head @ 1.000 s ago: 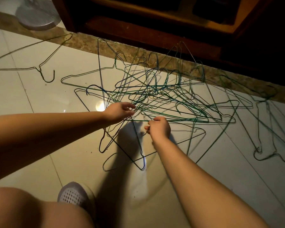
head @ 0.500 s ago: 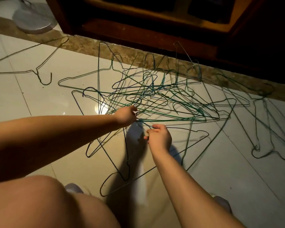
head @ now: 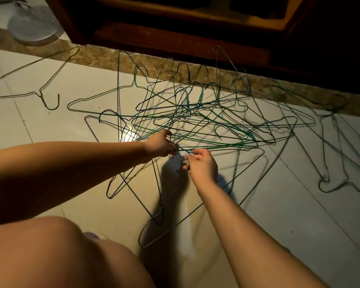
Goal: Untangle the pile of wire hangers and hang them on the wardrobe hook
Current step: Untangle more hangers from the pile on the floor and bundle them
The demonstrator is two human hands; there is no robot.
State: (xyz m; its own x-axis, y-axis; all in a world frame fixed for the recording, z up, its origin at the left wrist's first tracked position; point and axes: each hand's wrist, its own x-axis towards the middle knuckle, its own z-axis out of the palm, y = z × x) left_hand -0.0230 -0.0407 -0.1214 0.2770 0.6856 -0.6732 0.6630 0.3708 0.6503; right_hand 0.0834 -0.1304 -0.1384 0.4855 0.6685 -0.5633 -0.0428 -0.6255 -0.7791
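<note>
Pale glossy floor tile [head: 50, 129] carries everything, with a dark wooden wardrobe base [head: 175, 38] running along its far edge. Across the middle sprawls the pile of wire hangers [head: 206, 121], green and dark wires crossing one another many times. A loose hanger [head: 40, 94] lies apart to the left, and a few more hangers [head: 337, 154] lie to the right. No wardrobe hook is in view.

At the near edge of the pile, the left hand [head: 160, 143] is pinched on wires where several cross, and the right hand [head: 202, 165] is curled closed just beside it on a wire; which hanger each holds is hard to tell. A dark hanger [head: 154, 188] trails from that spot toward the person's knee.

Probably one hanger is being worked free here. It would go best with one hand pinning the knot while the other slides a single wire out along its own length, hook turned flat, rather than yanking upward and dragging the rest.
</note>
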